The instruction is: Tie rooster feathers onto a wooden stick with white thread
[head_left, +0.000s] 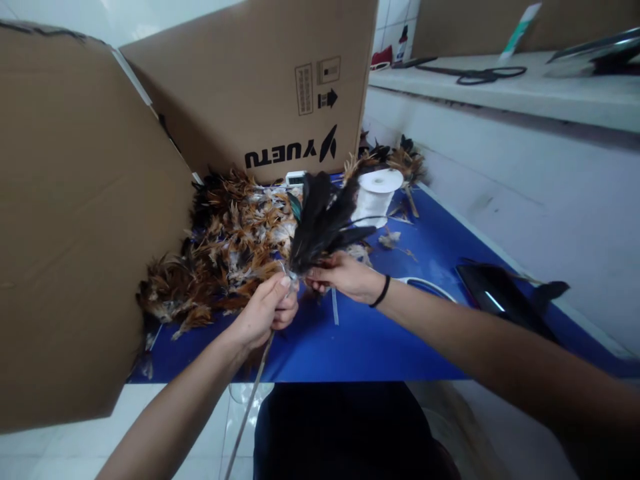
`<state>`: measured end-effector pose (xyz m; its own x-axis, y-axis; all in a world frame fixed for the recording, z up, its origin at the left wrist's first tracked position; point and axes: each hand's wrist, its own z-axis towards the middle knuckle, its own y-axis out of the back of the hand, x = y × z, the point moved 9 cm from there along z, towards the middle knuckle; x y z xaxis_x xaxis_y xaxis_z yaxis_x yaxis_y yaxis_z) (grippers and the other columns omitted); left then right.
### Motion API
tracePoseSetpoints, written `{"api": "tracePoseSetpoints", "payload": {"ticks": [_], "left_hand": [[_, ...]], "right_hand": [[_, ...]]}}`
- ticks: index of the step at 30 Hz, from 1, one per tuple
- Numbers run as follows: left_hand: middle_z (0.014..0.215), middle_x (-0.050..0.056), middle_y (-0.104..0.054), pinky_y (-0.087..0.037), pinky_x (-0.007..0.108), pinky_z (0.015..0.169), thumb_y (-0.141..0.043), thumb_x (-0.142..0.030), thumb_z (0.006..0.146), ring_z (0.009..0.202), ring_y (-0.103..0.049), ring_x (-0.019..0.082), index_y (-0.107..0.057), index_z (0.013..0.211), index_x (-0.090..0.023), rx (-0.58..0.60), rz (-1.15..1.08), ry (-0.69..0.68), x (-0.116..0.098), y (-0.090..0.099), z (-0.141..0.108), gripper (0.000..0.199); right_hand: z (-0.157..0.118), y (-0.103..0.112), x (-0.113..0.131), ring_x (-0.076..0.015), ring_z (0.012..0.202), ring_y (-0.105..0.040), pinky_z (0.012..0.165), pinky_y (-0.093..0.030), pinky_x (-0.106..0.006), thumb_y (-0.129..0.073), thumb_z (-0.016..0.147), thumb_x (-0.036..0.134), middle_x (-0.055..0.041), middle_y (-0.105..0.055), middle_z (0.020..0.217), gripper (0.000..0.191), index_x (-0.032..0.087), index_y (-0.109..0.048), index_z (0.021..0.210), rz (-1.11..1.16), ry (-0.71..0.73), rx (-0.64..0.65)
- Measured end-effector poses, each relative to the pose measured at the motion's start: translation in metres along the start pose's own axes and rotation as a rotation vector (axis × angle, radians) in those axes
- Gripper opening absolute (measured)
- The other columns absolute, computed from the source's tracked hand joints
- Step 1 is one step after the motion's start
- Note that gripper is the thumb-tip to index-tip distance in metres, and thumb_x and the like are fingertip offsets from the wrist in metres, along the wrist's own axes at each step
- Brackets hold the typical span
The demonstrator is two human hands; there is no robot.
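- Assembling, as I judge it, is partway through: a fan of dark feathers (320,220) sits at the upper end of a thin stick (257,393), above the near part of the table. My hands hide whether the joint is secured.
- Remaining stock: a wide heap of loose brown feathers (235,247) lies left and far of my hands, unattached.
- Left hand (267,310): clenched round the stick just below the feather bases.
- Right hand (350,277): grasping the dark feathers at their base, thumb against fingers; the exact grip is partly hidden.
- Room: pale wall (500,153) at right, tiled floor (60,417) below; tall cardboard panels (250,80) screen the left and far sides.
- Surface: blue tabletop (360,347), feather scraps scattered on it.
- Ledge (575,90), far right: carries scissors (483,72), a white-and-green tube (520,32) and a small bottle (403,45).
- Phone-like black device (505,297): near right on the table.
- White spool (375,203): beyond my right hand, just beside the dark feathers.
- Small white display unit (296,178): far side, near the cardboard.
- Pale strip (335,308): flat on the blue, near my right hand.
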<state>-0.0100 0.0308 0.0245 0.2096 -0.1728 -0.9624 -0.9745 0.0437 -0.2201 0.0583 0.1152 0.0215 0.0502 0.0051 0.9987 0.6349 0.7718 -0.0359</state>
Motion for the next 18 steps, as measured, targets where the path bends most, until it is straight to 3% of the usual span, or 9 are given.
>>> {"api": "tracePoseSetpoints", "payload": {"ticks": [4, 9, 13, 15, 18], "left_hand": [[0.057, -0.010, -0.022, -0.011, 0.011, 0.035, -0.052, -0.048, 0.085, 0.039, -0.016, 0.002, -0.038, 0.080, -0.020, -0.120, 0.005, 0.003, 0.009, 0.012, 0.012, 0.031], [0.058, -0.010, -0.028, -0.012, 0.010, 0.036, -0.052, -0.052, 0.083, 0.038, -0.021, 0.000, -0.038, 0.081, -0.020, -0.222, 0.040, 0.065, 0.024, 0.016, 0.015, 0.035], [0.057, -0.010, -0.029, -0.014, 0.010, 0.036, -0.051, -0.053, 0.083, 0.037, -0.023, 0.000, -0.037, 0.081, -0.021, -0.273, 0.072, 0.100, 0.032, 0.016, 0.015, 0.036], [0.056, -0.010, -0.029, -0.014, 0.010, 0.035, -0.050, -0.053, 0.083, 0.036, -0.024, 0.000, -0.037, 0.080, -0.021, -0.293, 0.096, 0.101, 0.035, 0.016, 0.016, 0.035], [0.055, -0.010, -0.029, -0.015, 0.011, 0.035, -0.048, -0.053, 0.084, 0.036, -0.025, 0.001, -0.037, 0.080, -0.021, -0.325, 0.136, 0.091, 0.038, 0.018, 0.018, 0.034]], "right_hand": [[-0.012, 0.003, 0.011, -0.0101, 0.052, -0.051, 0.052, -0.043, -0.024, -0.063, 0.077, 0.038, 0.0009, -0.057, 0.061, 0.023, 0.017, -0.059, 0.069, -0.220, 0.144, -0.217], [-0.036, -0.005, 0.034, -0.0153, 0.078, -0.059, 0.075, -0.046, -0.029, -0.057, 0.084, 0.024, -0.0034, -0.065, 0.080, 0.014, 0.019, -0.060, 0.071, -0.480, 0.444, -0.363], [-0.038, -0.004, 0.026, -0.0154, 0.071, -0.060, 0.071, -0.047, -0.028, -0.060, 0.082, 0.027, -0.0027, -0.066, 0.075, 0.012, 0.020, -0.062, 0.073, -0.532, 0.402, -0.423], [-0.037, -0.002, 0.022, -0.0147, 0.068, -0.060, 0.067, -0.048, -0.027, -0.062, 0.081, 0.027, -0.0013, -0.066, 0.074, 0.007, 0.021, -0.064, 0.082, -0.542, 0.369, -0.447], [-0.037, -0.007, 0.026, -0.0143, 0.074, -0.062, 0.072, -0.049, -0.026, -0.058, 0.084, 0.021, -0.0015, -0.068, 0.080, 0.019, 0.020, -0.066, 0.100, -0.595, 0.443, -0.435]]}}
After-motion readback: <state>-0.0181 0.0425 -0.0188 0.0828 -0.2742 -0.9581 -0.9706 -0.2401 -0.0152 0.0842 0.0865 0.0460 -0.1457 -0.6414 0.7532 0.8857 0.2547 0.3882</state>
